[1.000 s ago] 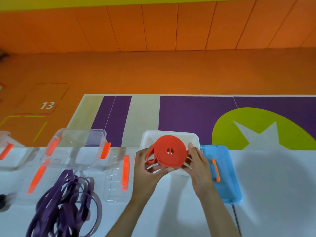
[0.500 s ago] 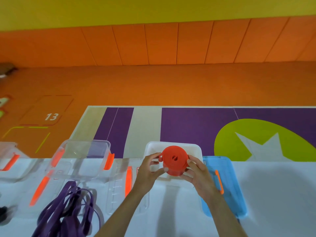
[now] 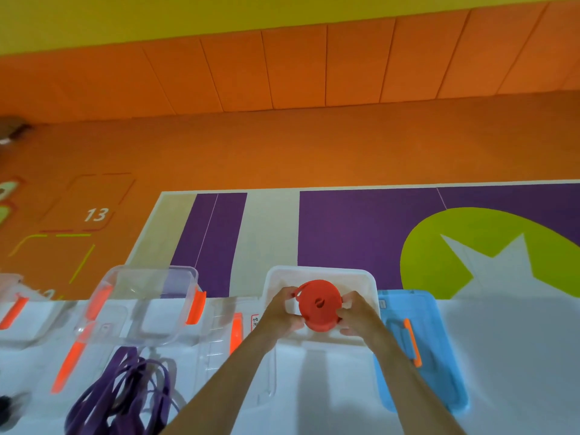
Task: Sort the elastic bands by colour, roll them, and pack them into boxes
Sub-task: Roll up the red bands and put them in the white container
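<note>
While loose purple bands [image 3: 122,394] lie heaped nearer the person, well to the left of the left hand [image 3: 281,312], both hands hold one rolled red band [image 3: 318,304] between them. The left hand's fingers curl on its left edge; the right hand [image 3: 357,315] pinches its right edge. Just right of the right hand lies a blue lid [image 3: 433,356]. Under and beyond the hands stands an open white box [image 3: 361,277], the roll over its opening; a clear box [image 3: 150,277] stands farther left.

2 hands [image 3: 279,313] [image 3: 358,316], 1 roll [image 3: 318,296], 1 blue lid [image 3: 445,372]
</note>
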Demonstrator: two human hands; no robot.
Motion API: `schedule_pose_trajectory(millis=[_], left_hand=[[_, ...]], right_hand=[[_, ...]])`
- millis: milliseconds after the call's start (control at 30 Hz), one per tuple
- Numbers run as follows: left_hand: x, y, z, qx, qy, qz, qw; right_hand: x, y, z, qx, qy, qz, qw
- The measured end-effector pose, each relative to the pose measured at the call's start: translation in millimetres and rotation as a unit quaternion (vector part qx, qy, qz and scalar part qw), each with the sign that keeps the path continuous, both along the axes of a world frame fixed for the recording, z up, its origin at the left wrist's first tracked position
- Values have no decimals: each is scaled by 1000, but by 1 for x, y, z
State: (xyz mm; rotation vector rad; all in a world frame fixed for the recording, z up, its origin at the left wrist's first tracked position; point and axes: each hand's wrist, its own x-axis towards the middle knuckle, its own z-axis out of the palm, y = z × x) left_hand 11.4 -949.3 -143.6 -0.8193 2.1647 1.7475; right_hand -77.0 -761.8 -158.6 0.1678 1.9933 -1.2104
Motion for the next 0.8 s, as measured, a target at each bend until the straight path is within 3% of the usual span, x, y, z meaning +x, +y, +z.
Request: schedule_pose_trajectory(millis=[133, 300, 500, 800], left_hand=[[-18, -1, -24, -70, -32, -36, 996], [-31, -4, -52, -95, -96, -53, 989], [-47, -3, -73, -108, -130, -49, 984], [-56, -1, -84, -116, -129, -33, 984]], right_hand=[[-14, -14, -14, 58, -44, 46, 996], [-22, -27, -30, 91, -85, 67, 990], [-11, -29, -53, 26, -183, -12, 983], [-2, -24, -65, 26, -148, -26, 988]])
